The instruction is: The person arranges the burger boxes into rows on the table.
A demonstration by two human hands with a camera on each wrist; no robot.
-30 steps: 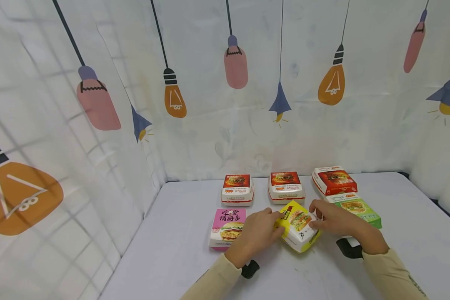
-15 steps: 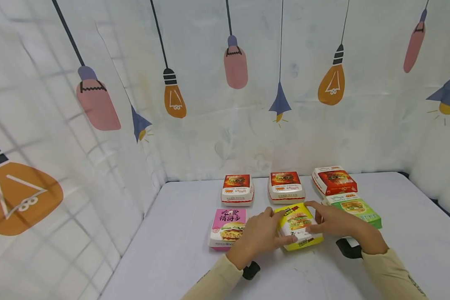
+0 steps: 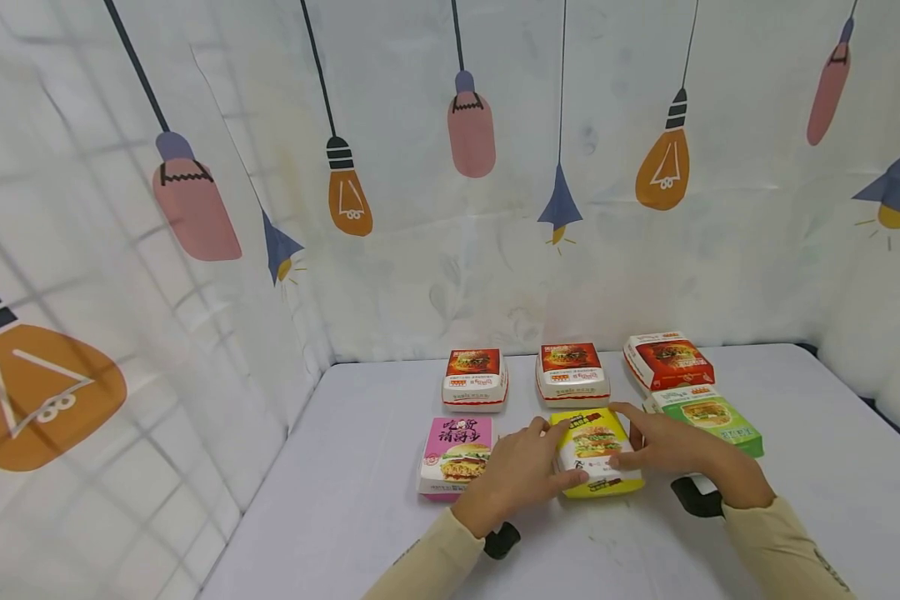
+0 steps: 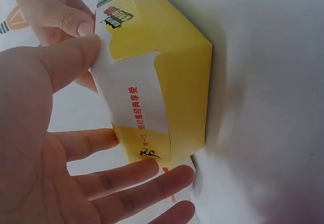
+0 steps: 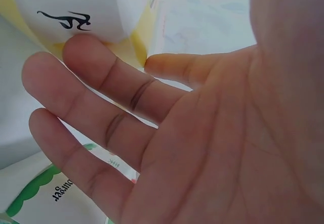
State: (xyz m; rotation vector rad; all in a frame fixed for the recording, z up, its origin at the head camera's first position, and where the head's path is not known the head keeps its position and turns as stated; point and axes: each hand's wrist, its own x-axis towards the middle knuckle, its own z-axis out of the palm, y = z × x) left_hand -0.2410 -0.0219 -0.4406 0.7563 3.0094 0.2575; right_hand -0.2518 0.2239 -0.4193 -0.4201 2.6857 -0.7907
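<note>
Yellow burger box (image 3: 596, 446) lies between both hands on the white table (image 3: 345, 517), nearer than a red-and-white box (image 3: 572, 377). Left hand (image 3: 516, 471): fingers spread wide, nearly straight; thumb touching the top near the front. Right hand (image 3: 669, 439): fingers extended, thumb on the top, index at the far corner.

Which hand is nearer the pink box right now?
Left. The left hand is just right of the pink box; the right hand is farther off, at the yellow box's right side.
</note>
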